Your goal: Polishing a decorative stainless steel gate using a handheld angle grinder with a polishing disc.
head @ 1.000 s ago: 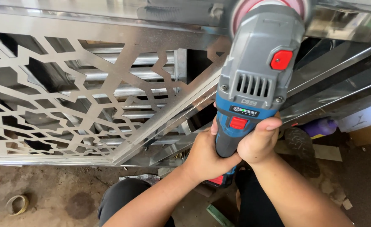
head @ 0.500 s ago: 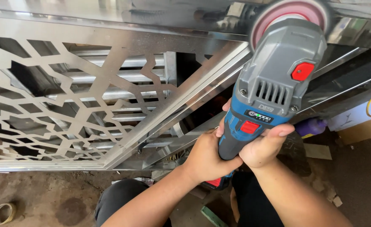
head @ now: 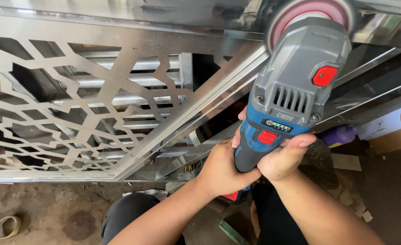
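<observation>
Since a moment ago our grinder [head: 295, 90] has slid right along the steel frame's [head: 118, 25] top edge, left hand [head: 221, 170] and right hand [head: 284, 159] both closed around its handle, mid-polish, needing steady pressure onward.

Below the shiny cut-out patterned steel panel [head: 73, 113] I see stained grey concrete floor [head: 50, 213], a tape roll [head: 7, 225] lying at its left corner.

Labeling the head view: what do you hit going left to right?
Tape roll on the floor → cut-pattern metal panel → left hand → right hand on the grinder → purple bottle → cardboard box.
</observation>
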